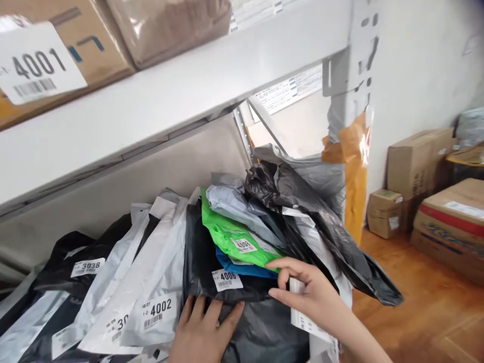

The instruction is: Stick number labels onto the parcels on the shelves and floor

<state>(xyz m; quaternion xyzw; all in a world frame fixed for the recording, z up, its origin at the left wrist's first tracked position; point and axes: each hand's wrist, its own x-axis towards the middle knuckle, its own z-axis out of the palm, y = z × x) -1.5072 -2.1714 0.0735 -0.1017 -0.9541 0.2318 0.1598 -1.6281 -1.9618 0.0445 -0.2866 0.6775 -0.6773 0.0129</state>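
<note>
One green bag (219,222): lies in the pile right of the middle, over a blue bag (223,258) and a black bag (196,262) marked 4006, with a pale grey bag (240,204) on its far side; the last digit of its label (244,245) is too blurred for me to swear to.
Its feel: thin, slick plastic, probably light and floppy, apt to slide on its neighbours; the contents are hidden.
Where to grip: the loose near right edge looks best, pinched flat, clear of the label.
Right hand (306,287): forefinger at that edge, thumb nearer, a gap between them.
Left hand (200,327): palm down, fingers spread on black plastic, just near of the 4006 mark.
Left of the pile: white bags (162,262) leaning together.
Right of the pile: a crumpled black sack (325,222) drooping past the shelf.
Overhead: a white beam (181,111) bearing a box (102,30) marked 4001.
Far right: brown cartons (449,227) on the floor.
</note>
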